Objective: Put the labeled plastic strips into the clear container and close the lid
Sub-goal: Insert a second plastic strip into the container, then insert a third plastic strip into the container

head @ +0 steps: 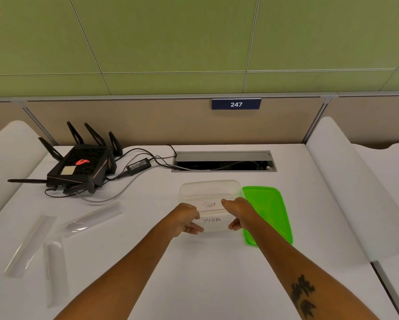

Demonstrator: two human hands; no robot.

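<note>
The clear container [211, 188] stands on the white table [217, 273]; two labelled strips lie over it, "TIGER" [209, 205] behind "ZEBRA" [213, 221]; the left hand [185, 219] and right hand [239, 212] each pinch one end of the ZEBRA strip; the green lid [266, 211] lies just right of the container; three further strips [92, 219] lie well apart at left, near a black router [83, 165].

The container [211, 189] looks like cloudy see-through plastic, kinda matt, while the lid [266, 213] is bright green translucent plastic with a bit of shine. The loose strips [92, 219] on the worktop [217, 273] are clear glossy plastic catching glare. The worktop itself is smooth matt white. The router [81, 166] is matt black plastic, and the cable hatch [224, 156] looks like brushed metal.
</note>
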